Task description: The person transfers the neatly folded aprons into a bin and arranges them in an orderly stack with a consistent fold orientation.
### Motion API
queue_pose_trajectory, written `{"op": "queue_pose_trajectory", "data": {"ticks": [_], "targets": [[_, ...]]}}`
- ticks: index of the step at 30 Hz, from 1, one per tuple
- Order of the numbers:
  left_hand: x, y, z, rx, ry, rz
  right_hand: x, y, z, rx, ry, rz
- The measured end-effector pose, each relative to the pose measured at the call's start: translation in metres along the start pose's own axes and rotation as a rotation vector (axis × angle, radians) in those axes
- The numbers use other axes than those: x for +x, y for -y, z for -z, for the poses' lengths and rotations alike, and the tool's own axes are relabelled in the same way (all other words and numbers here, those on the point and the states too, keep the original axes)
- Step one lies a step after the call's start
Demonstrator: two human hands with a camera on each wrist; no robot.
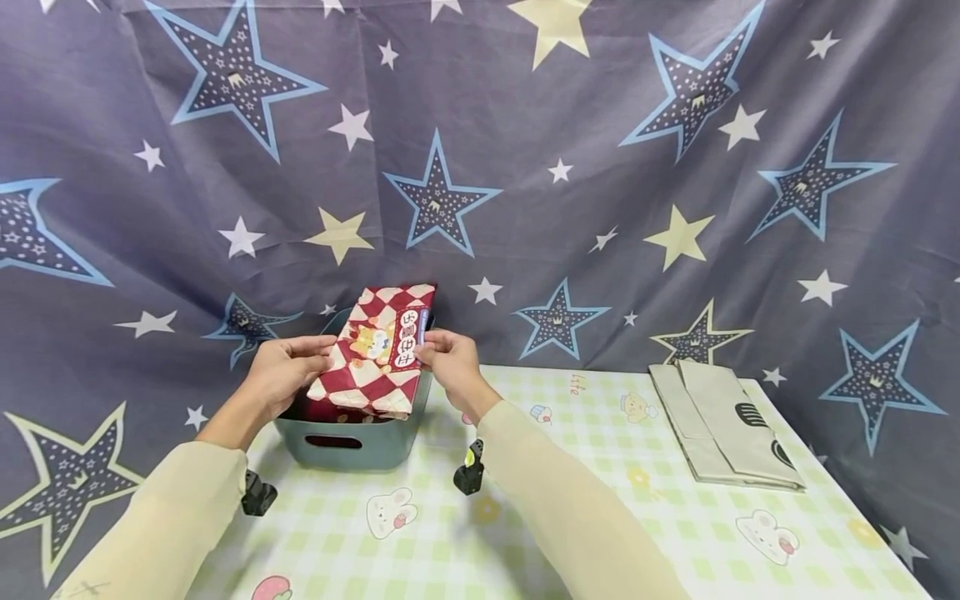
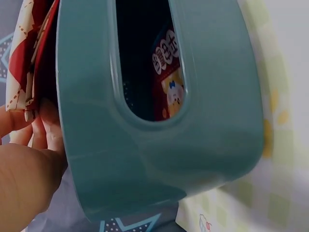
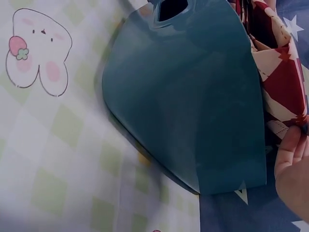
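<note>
A folded red-and-cream diamond-checked cloth bag (image 1: 382, 354), with a cartoon animal and a panel of white characters, lies tilted over the top of a blue-green plastic basket (image 1: 352, 446). My left hand (image 1: 285, 371) pinches its left edge between thumb and fingers. At the right edge, my right hand (image 1: 453, 362) grips it near a small blue label. In the left wrist view, the left hand (image 2: 31, 164) holds the fabric just beyond the basket rim. Through the handle slot shows another red printed piece (image 2: 169, 77) inside. The right hand (image 3: 294, 169) pinches a lower corner in the right wrist view.
A folded light grey bag (image 1: 723, 425) with dark prints lies on the right of the table. The table wears a green-and-white checked cloth (image 1: 585, 467) with cartoon prints. Behind it hangs a dark star-patterned curtain (image 1: 517, 217), close to the basket.
</note>
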State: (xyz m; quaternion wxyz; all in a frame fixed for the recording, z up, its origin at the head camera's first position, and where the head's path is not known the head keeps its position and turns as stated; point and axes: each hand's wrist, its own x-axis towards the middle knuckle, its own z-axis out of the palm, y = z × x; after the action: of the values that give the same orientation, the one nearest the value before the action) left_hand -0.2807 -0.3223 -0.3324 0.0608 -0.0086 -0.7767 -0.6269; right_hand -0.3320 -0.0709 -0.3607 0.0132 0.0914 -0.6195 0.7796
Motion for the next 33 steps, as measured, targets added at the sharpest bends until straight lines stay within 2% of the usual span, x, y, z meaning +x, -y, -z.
{"op": "queue_pose_trajectory", "data": {"ticks": [16, 25, 33], "targets": [[0.014, 0.011, 0.009, 0.022, -0.008, 0.0, 0.006, -0.016, -0.008, 0.072, -0.008, -0.057], [0.014, 0.017, 0.009, 0.074, -0.04, 0.029, 0.002, -0.022, -0.01, 0.026, -0.008, -0.05], [0.013, 0.021, 0.011, 0.106, -0.045, 0.035, 0.002, -0.023, -0.01, -0.08, -0.009, -0.039]]}}
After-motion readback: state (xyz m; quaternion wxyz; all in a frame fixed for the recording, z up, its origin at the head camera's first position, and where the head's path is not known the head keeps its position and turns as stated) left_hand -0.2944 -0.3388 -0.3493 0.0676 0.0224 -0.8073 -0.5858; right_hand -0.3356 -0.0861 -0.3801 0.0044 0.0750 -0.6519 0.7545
